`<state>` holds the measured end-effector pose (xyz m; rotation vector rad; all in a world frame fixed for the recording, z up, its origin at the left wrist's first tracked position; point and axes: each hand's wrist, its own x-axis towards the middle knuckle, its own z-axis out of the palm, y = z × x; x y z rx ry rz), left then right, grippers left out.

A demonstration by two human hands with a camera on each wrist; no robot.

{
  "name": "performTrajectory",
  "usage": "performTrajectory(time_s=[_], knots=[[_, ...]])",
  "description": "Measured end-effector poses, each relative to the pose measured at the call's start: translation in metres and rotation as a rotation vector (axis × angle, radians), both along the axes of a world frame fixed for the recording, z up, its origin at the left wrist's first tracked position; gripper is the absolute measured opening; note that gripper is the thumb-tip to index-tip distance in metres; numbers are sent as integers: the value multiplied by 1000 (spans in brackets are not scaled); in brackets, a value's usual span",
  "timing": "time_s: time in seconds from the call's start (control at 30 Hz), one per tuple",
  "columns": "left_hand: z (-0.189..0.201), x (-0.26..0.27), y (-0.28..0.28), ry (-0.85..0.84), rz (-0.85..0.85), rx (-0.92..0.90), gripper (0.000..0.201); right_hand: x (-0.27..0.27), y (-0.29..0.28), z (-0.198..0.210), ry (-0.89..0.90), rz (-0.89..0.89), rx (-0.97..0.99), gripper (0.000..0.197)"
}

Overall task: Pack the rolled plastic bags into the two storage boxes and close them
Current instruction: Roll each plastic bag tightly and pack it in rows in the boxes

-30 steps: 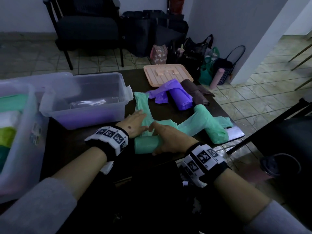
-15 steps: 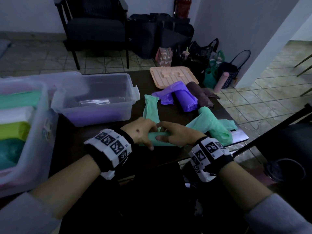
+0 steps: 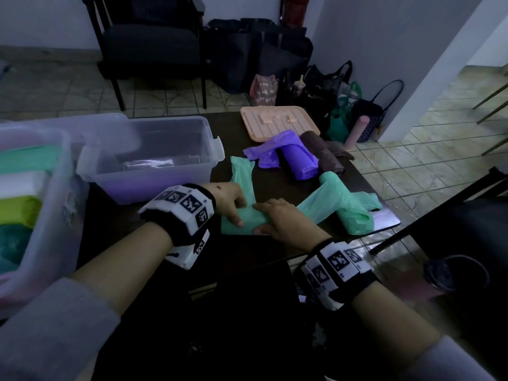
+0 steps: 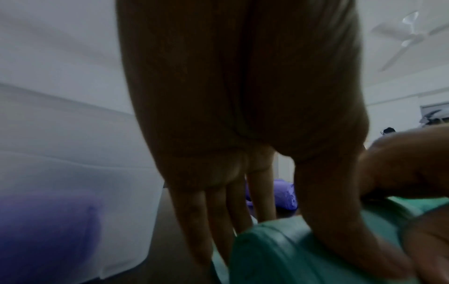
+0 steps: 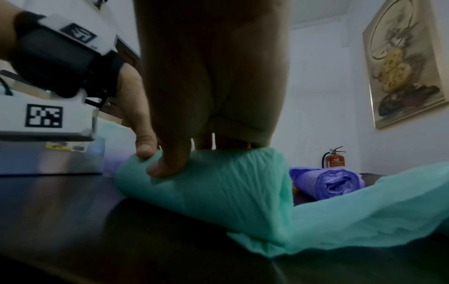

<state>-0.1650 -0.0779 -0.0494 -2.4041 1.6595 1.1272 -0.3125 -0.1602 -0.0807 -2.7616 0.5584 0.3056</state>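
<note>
Far left, a clear box (image 3: 41, 215) sits at the surface edge holding rolls in green, white, lime and teal, stacked side by side. Next right, a second clear box (image 3: 154, 160) stands open on the dark surface (image 3: 115, 215); its floor shows only a purple tint and a glare patch, contents not resolved. Left hand (image 3: 228, 199) rests on the near green roll (image 3: 242, 222), fingers over the far side and thumb on the near side, so the grip is curled round the roll's left end. A loose green tail (image 3: 242, 174) of the same bag runs away from the roll toward the far side. Right hand (image 3: 283, 221) holds the roll's right end, thumb pressed into the plastic in the right wrist view, fingers curled over the top: grip closed on the roll. Roll lies on the surface near the front edge, between the hands. Behind, a peach lid (image 3: 277, 125) lies flat. Right of it, a purple roll (image 3: 299, 158) with a loose tail, touching a dark brown roll (image 3: 324, 152). Far right, a second green roll (image 3: 349, 210), partly unrolled, near the surface corner.
</note>
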Motion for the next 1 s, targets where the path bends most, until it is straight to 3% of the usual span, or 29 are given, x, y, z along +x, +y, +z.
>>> performTrajectory(time_s=[0.07,0.2,0.3,0.43,0.6,0.73,0.83,0.93,1.0], knots=[[1,1,3,-41,64,-134,65,3,-5,-1,-5,-50,79,63],[-8,1,6,-65,98,-261,42,6,-14,0,21,-110,219,50],[-13,-1,5,-91,96,-201,49,7,-17,0,18,-81,166,52],[-10,-3,7,-118,8,-102,77,6,-12,-9,-52,-131,111,56],[-7,-1,5,-113,5,-146,65,-2,4,-11,-269,-102,-61,46],[-3,7,3,-31,-10,-43,62,-6,20,-18,-242,-11,-157,58],[-5,13,6,44,-6,-8,61,-5,22,-19,-235,-7,-123,58],[-6,13,11,28,84,-165,64,-2,16,-15,-200,-6,-64,58],[-4,10,14,-32,112,-295,51,1,10,-12,-164,-3,-32,56]])
